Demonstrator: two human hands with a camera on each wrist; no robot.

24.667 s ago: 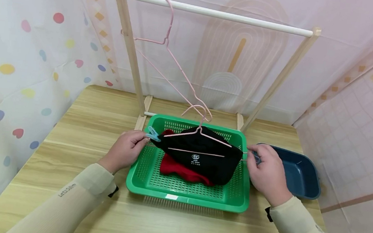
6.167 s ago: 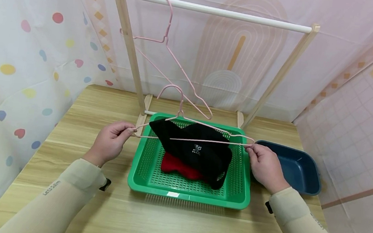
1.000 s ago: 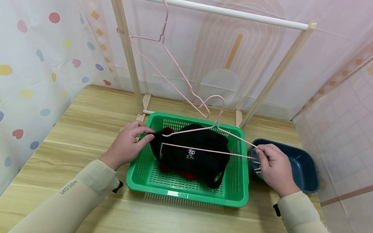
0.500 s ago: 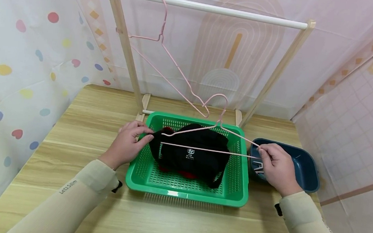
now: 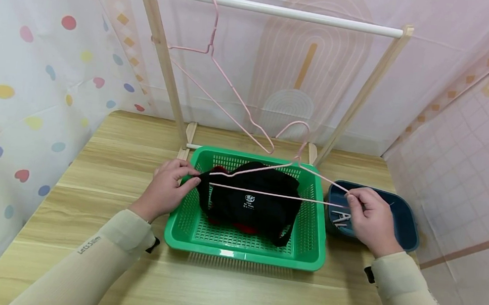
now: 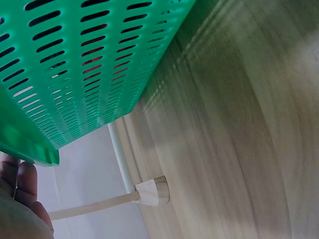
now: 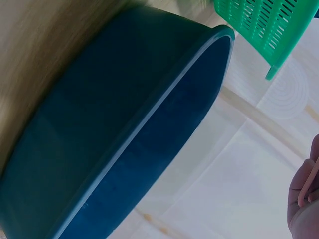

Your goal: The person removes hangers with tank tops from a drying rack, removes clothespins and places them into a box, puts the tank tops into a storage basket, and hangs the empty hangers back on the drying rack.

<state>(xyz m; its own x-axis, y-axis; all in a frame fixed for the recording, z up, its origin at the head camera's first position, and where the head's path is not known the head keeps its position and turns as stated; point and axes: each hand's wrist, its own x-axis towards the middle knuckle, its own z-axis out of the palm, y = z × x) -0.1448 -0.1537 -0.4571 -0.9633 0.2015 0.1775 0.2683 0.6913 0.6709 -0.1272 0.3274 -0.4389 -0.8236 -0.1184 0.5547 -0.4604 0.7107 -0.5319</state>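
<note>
A black garment (image 5: 251,215) with a small white print lies bunched in the green basket (image 5: 242,257), over a red cloth (image 5: 245,228). At the basket's left rim my left hand (image 5: 168,187) pinches the garment's left corner between thumb and forefinger. My right hand (image 5: 369,220), above the blue tub, holds the right end of a pink wire hanger (image 5: 262,192). This hanger spans the garment, its hook upright and its left end within the black fabric near my left fingers. In the right wrist view the hanger's rounded end lies in my curled fingers (image 7: 299,191).
A blue tub (image 5: 406,226) with several pale clothes pegs (image 5: 341,216) stands right of the basket. Behind rises a wooden rack with a white bar (image 5: 277,10), and another pink hanger (image 5: 233,89) hangs from its left part. Patterned curtains surround the table (image 5: 229,295).
Over the last second my right hand slides the hanger rightward; my left hand stays on the garment. Six seconds ago both hands held the hanger's ends. Earliest, a light blue peg sat at the garment's left corner.
</note>
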